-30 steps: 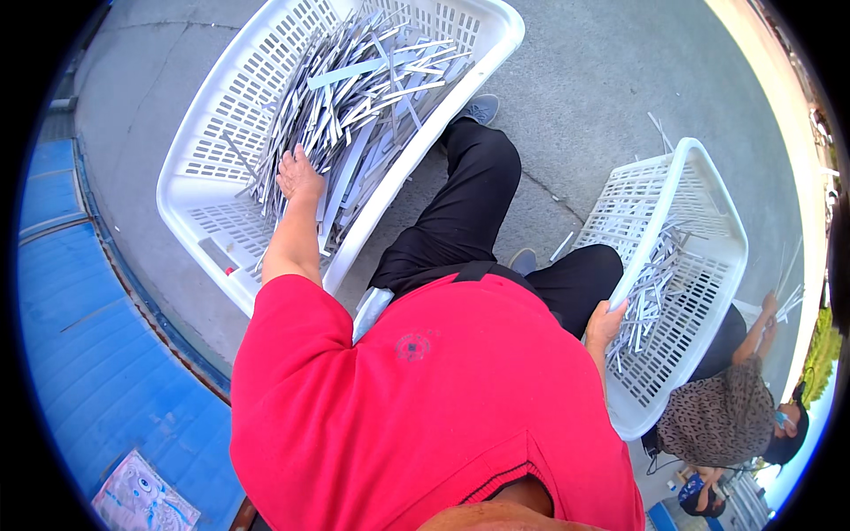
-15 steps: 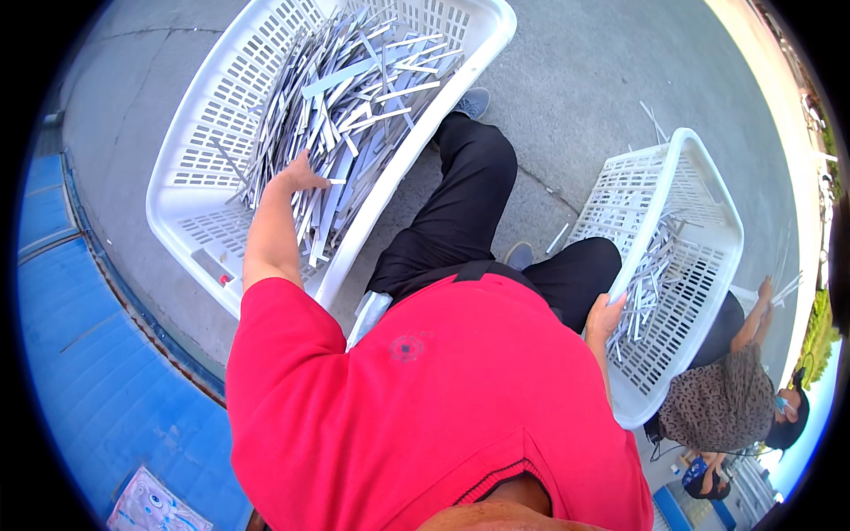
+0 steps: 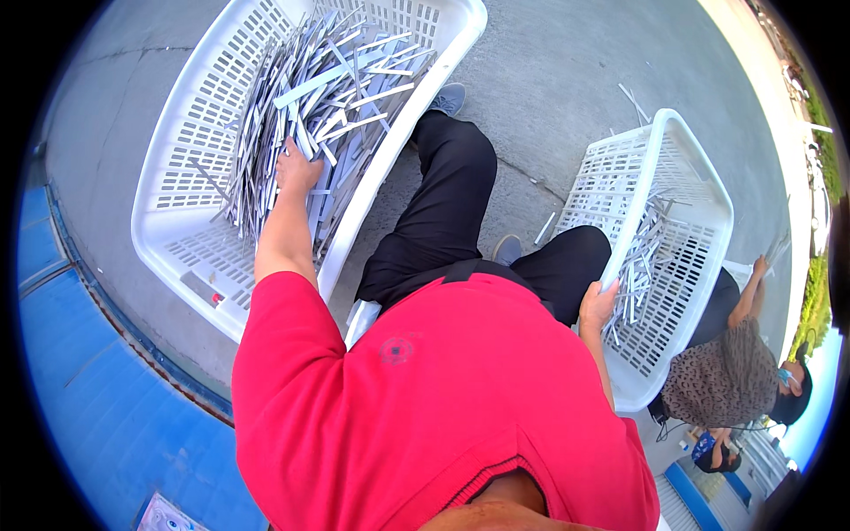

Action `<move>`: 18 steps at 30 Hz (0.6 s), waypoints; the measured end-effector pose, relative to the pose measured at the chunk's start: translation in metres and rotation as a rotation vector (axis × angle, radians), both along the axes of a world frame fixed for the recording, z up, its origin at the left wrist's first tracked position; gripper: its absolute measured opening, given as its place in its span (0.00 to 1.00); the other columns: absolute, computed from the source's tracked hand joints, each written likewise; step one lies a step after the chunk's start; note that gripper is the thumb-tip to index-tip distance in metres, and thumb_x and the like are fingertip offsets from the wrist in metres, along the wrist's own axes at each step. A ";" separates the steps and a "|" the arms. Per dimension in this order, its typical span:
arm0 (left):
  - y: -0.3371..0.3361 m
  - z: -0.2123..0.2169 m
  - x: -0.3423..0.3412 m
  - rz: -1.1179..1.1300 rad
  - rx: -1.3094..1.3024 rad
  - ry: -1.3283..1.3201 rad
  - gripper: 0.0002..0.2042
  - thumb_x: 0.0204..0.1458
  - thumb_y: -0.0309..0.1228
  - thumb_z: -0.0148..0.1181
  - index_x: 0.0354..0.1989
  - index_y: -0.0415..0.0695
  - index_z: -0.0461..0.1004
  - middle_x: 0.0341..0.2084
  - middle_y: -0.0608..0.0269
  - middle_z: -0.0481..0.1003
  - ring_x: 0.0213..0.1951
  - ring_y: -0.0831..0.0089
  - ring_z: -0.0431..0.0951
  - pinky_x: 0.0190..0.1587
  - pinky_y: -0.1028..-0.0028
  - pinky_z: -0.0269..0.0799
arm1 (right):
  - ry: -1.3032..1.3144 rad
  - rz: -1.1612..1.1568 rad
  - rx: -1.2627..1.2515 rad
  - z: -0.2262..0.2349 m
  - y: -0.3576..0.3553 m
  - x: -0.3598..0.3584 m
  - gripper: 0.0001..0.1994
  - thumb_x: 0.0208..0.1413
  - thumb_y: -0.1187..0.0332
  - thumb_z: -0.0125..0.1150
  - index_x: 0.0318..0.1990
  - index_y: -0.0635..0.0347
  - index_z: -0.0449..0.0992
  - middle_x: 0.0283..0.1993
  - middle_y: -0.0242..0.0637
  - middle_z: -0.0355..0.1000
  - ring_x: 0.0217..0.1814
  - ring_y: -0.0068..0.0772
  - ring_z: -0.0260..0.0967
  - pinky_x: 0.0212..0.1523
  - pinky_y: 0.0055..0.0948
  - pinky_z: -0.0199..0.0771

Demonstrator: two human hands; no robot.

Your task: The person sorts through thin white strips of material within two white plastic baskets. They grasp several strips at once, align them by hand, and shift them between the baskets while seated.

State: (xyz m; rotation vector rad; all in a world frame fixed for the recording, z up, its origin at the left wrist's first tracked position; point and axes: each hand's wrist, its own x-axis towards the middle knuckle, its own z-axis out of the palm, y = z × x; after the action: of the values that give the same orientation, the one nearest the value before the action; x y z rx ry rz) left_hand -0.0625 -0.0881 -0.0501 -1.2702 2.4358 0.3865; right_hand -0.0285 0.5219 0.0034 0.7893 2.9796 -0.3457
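Observation:
To my left, a large white plastic basket (image 3: 403, 150) with slotted walls holds a heap of thin grey-white strips (image 3: 301, 111), lying in many directions. My left hand (image 3: 298, 168) reaches down into this heap, its fingers bent round some strips, with the fingertips partly hidden among them. A second white slotted basket (image 3: 645, 181) stands tilted at my right side, with a smaller pile of similar strips (image 3: 639, 270) inside. The near rim of that basket is in the grip of my right hand (image 3: 599, 303).
My legs in black trousers (image 3: 434, 199) stand between the baskets on grey concrete (image 3: 522, 80). Loose strips (image 3: 634, 104) stick up beyond the right basket. Another person (image 3: 730, 372) crouches at far right, holding strips. A blue panelled surface (image 3: 115, 389) lies at left.
My left hand has turned and shifted forward into the strips, fingers now more curled. My right hand stays on the basket rim. The whole view has shifted slightly.

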 end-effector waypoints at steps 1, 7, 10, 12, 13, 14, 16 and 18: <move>0.004 0.002 -0.001 0.003 -0.017 0.028 0.44 0.41 0.45 0.60 0.65 0.49 0.41 0.57 0.44 0.56 0.59 0.53 0.58 0.58 0.60 0.57 | -0.002 -0.010 -0.005 -0.001 0.001 0.000 0.29 0.52 0.60 0.43 0.59 0.69 0.55 0.55 0.61 0.61 0.55 0.59 0.61 0.54 0.43 0.61; -0.001 -0.010 0.010 -0.081 -0.133 0.173 0.35 0.47 0.41 0.56 0.62 0.49 0.48 0.51 0.46 0.64 0.52 0.51 0.66 0.52 0.59 0.63 | -0.030 -0.020 -0.019 0.008 -0.006 0.000 0.28 0.53 0.60 0.43 0.58 0.70 0.56 0.55 0.61 0.60 0.56 0.58 0.61 0.55 0.43 0.60; -0.005 -0.014 0.005 -0.110 -0.127 0.090 0.38 0.45 0.43 0.58 0.63 0.49 0.45 0.50 0.43 0.63 0.52 0.50 0.66 0.52 0.59 0.63 | -0.042 -0.022 -0.025 0.009 -0.008 -0.002 0.28 0.53 0.60 0.43 0.58 0.70 0.56 0.56 0.61 0.60 0.56 0.58 0.60 0.56 0.42 0.59; 0.002 0.001 -0.006 -0.111 -0.099 -0.001 0.40 0.44 0.43 0.58 0.63 0.49 0.43 0.49 0.40 0.63 0.51 0.50 0.67 0.52 0.59 0.64 | -0.064 -0.046 -0.019 0.012 -0.010 -0.002 0.28 0.53 0.60 0.43 0.58 0.70 0.56 0.56 0.61 0.60 0.56 0.58 0.60 0.55 0.43 0.60; 0.003 0.000 -0.010 -0.104 -0.104 -0.020 0.40 0.44 0.43 0.59 0.63 0.49 0.43 0.49 0.40 0.63 0.51 0.50 0.66 0.52 0.59 0.63 | -0.076 -0.057 -0.017 0.014 -0.011 -0.002 0.28 0.53 0.60 0.43 0.58 0.70 0.56 0.56 0.61 0.60 0.56 0.58 0.60 0.55 0.43 0.60; 0.003 -0.002 -0.015 -0.096 -0.112 -0.037 0.41 0.43 0.43 0.59 0.63 0.49 0.42 0.49 0.39 0.63 0.52 0.50 0.66 0.52 0.59 0.63 | -0.084 -0.062 -0.019 0.014 -0.011 -0.003 0.28 0.53 0.60 0.43 0.58 0.69 0.56 0.55 0.61 0.61 0.56 0.58 0.60 0.55 0.43 0.60; 0.005 -0.012 -0.019 -0.047 -0.144 -0.022 0.41 0.42 0.41 0.60 0.63 0.48 0.41 0.50 0.39 0.62 0.52 0.49 0.65 0.53 0.59 0.61 | -0.101 -0.073 -0.024 0.015 -0.011 -0.004 0.28 0.53 0.60 0.43 0.58 0.69 0.56 0.55 0.60 0.61 0.55 0.58 0.61 0.55 0.43 0.60; 0.007 -0.016 -0.021 -0.036 -0.161 -0.031 0.43 0.42 0.41 0.61 0.64 0.50 0.40 0.52 0.41 0.60 0.54 0.50 0.64 0.53 0.56 0.61 | -0.088 -0.073 -0.031 0.017 -0.013 -0.003 0.28 0.53 0.60 0.43 0.58 0.67 0.56 0.55 0.60 0.61 0.55 0.58 0.61 0.54 0.44 0.60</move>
State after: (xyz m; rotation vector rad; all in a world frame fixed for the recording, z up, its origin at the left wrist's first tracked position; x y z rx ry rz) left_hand -0.0830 -0.0810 -0.0662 -1.2844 2.5011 0.1627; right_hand -0.0319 0.5094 0.0200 0.8880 2.8629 -0.3501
